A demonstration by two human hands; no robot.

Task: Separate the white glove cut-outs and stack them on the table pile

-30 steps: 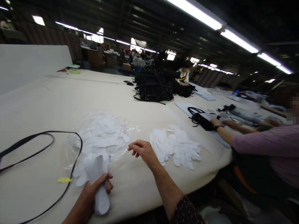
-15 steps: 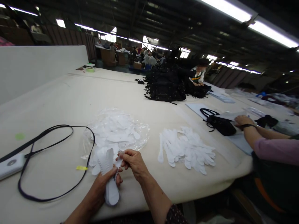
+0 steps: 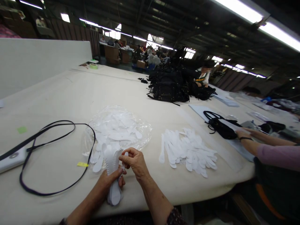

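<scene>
My left hand (image 3: 108,183) is wrapped round a stack of white cut-out pieces (image 3: 112,175), held upright near the table's front edge. My right hand (image 3: 133,162) is closed in a pinch on the top edge of one piece of that stack. Just behind my hands lies a clear plastic bag (image 3: 117,129) full of the same white pieces. To the right, a loose fanned pile of white pieces (image 3: 189,151) lies on the cream table (image 3: 70,90).
A black strap (image 3: 51,156) loops across the table at left, beside a white device (image 3: 10,157) and a yellow tag (image 3: 82,164). A co-worker's arms (image 3: 262,145) reach for a black bag (image 3: 220,128) at right. Black bags (image 3: 168,89) are heaped farther back.
My right hand came back from above the bag to the stack and pinched a piece. The view shifted left, bringing the white device into sight.
</scene>
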